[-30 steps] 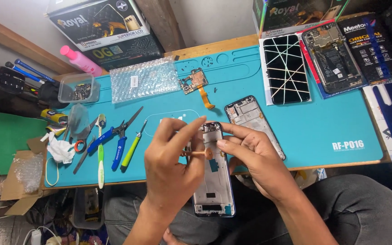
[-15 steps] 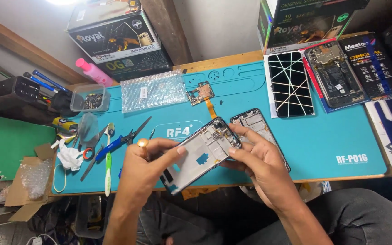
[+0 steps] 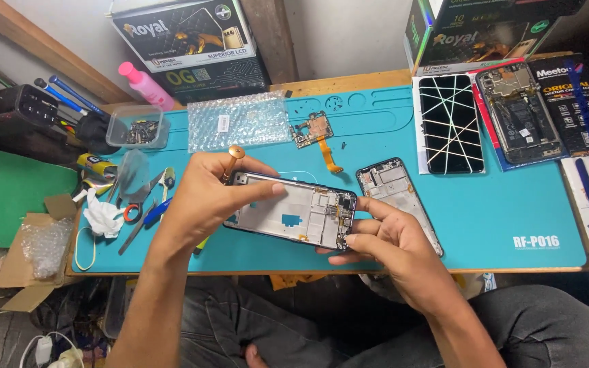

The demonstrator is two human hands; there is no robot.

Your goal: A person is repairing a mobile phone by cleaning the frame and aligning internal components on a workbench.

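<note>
Overhead, both hands hold an opened phone frame (image 3: 293, 216) level above the blue work mat (image 3: 499, 204). Left hand (image 3: 206, 194) grips its left end, thumb laid across; right hand (image 3: 390, 242) pinches its right end.

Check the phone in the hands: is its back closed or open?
Open. The phone frame has no back cover; bare inner compartments and small boards show, left hand and right hand gripping its ends.

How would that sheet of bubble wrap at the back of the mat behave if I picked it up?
The bubble wrap looks thin and clear, so probably very light and floppy, sagging from wherever it is gripped. Lying flat on the blue mat, it would likely slide easily when pushed.
</note>
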